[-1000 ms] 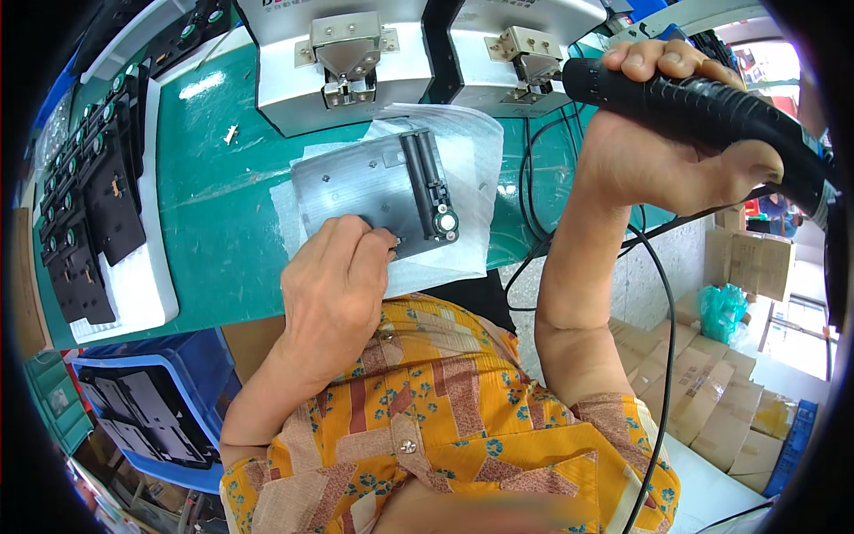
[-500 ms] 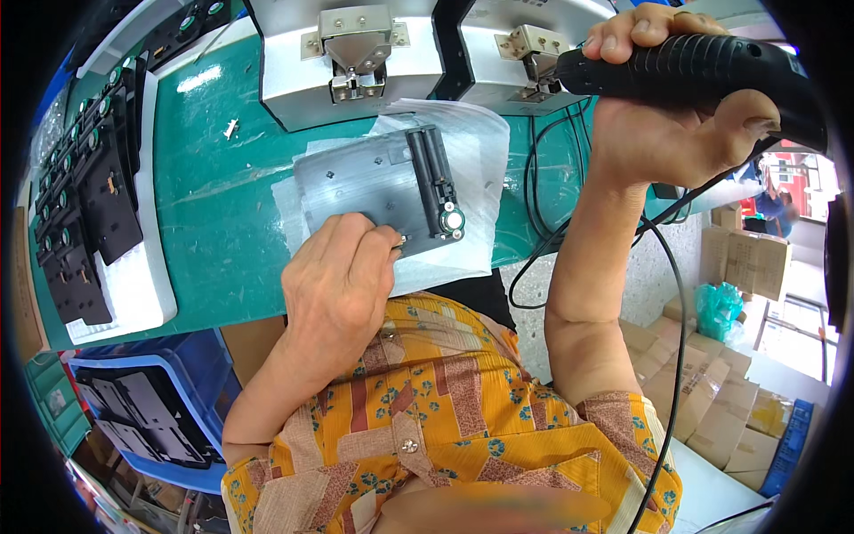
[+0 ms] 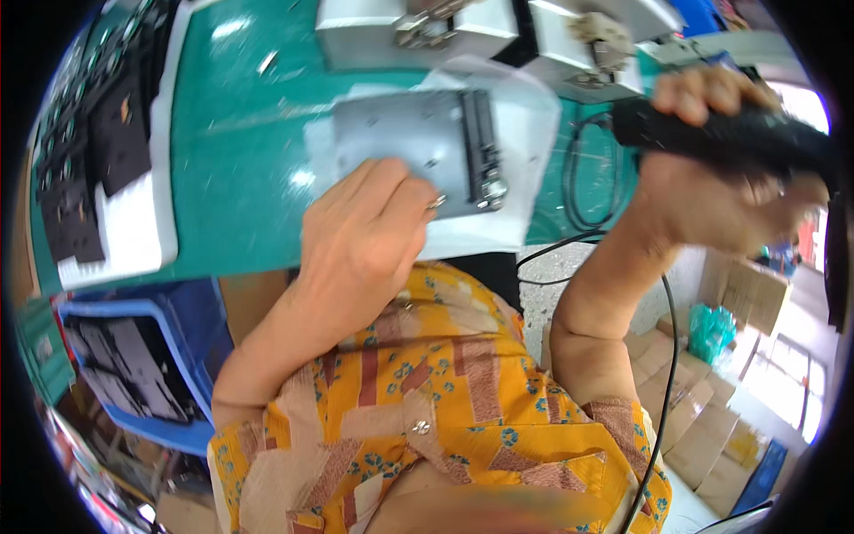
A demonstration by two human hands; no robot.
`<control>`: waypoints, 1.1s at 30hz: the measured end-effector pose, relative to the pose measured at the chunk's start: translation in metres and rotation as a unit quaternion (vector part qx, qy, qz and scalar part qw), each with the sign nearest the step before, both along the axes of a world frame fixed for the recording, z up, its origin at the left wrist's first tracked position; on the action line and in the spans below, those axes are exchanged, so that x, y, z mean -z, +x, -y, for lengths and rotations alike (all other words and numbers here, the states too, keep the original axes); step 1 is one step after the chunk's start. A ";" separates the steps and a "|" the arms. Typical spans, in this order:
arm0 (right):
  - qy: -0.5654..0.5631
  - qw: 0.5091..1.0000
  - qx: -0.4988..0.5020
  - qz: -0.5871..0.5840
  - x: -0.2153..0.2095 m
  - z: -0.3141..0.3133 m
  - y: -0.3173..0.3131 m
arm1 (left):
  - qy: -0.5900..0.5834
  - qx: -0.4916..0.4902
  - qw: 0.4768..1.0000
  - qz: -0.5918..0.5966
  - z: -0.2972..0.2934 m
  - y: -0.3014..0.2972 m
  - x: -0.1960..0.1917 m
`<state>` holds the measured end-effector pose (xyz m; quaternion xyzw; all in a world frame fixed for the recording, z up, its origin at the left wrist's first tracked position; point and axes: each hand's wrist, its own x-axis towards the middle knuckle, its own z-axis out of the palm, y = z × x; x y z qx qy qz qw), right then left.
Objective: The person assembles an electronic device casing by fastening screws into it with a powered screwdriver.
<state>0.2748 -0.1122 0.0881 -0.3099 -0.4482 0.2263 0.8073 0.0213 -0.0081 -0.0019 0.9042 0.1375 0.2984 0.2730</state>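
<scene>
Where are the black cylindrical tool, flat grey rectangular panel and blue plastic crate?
Black cylindrical tool (image 3: 712,138), head view: middle of its body.
Flat grey rectangular panel (image 3: 400,133), head view: bare upper face.
Blue plastic crate (image 3: 197,322), head view: side wall.

The panel (image 3: 400,138) is laid on a sheet (image 3: 527,160) on the table (image 3: 240,178). Behind it, housings (image 3: 365,40) are placed; to its left, plates (image 3: 129,151) are grouped, and to its right, a tool (image 3: 712,132) is held.

On our green workbench (image 3: 231,196) we have a white foam slab (image 3: 138,227) at left, a thin white packing sheet (image 3: 525,133) centrally, silver machine housings (image 3: 356,40) behind, and looped black cable (image 3: 569,173) at right.
</scene>
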 end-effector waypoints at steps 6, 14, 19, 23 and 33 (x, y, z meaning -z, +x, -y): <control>0.111 0.963 -0.089 -0.231 0.016 0.002 -0.088 | -0.003 0.008 0.991 0.131 -0.008 -0.009 0.024; -0.067 0.995 -0.077 0.020 0.034 0.004 -0.090 | 0.082 -0.041 0.986 0.139 -0.008 -0.025 0.035; -0.069 0.993 -0.098 0.022 0.040 -0.001 -0.092 | 0.082 -0.041 0.987 0.131 -0.007 -0.026 0.036; -0.070 0.990 -0.117 0.022 0.042 -0.004 -0.091 | 0.081 -0.044 0.987 0.134 -0.006 -0.024 0.036; -0.079 0.990 -0.101 0.055 0.043 -0.006 -0.092 | 0.089 -0.045 0.985 0.144 -0.005 -0.021 0.038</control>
